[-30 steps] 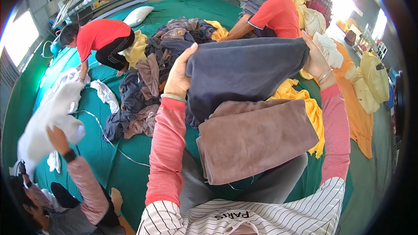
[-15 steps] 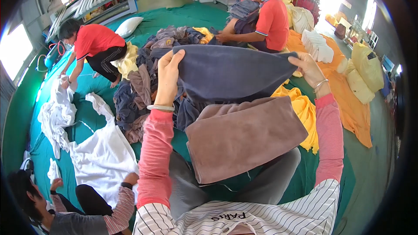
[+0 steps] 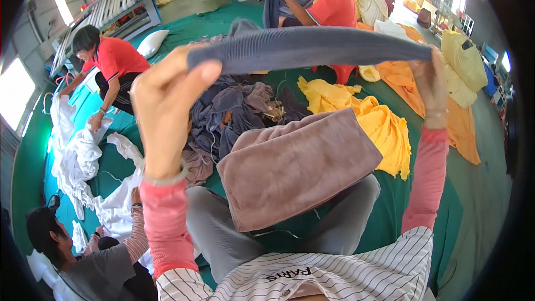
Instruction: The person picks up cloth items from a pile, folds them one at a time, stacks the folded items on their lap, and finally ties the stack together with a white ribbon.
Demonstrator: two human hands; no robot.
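A dark grey-blue towel (image 3: 312,47) is stretched in a narrow band between my two raised hands. My left hand (image 3: 164,106) pinches its left end, thumb in front. At the far end my right hand (image 3: 432,86) grips the other corner, its fingers partly hidden behind the cloth. Below, across my legs, lies a folded brown towel stack (image 3: 304,170) that neither hand touches. Beyond it spreads a heap of crumpled dark grey and brown towels (image 3: 239,111).
Yellow cloth (image 3: 362,122) lies right of the heap, orange cloth (image 3: 460,134) further right. On the left, a crouching person in red (image 3: 120,53) handles white cloth (image 3: 75,150); another person (image 3: 106,262) sits lower left. A third, in red (image 3: 334,8), holds dark cloth at the back. Green sheeting (image 3: 446,206) covers the floor.
Both hands have risen and spread apart, drawing the dark towel from a hanging panel into a taut, narrow band. The person at the back has lifted a dark cloth.
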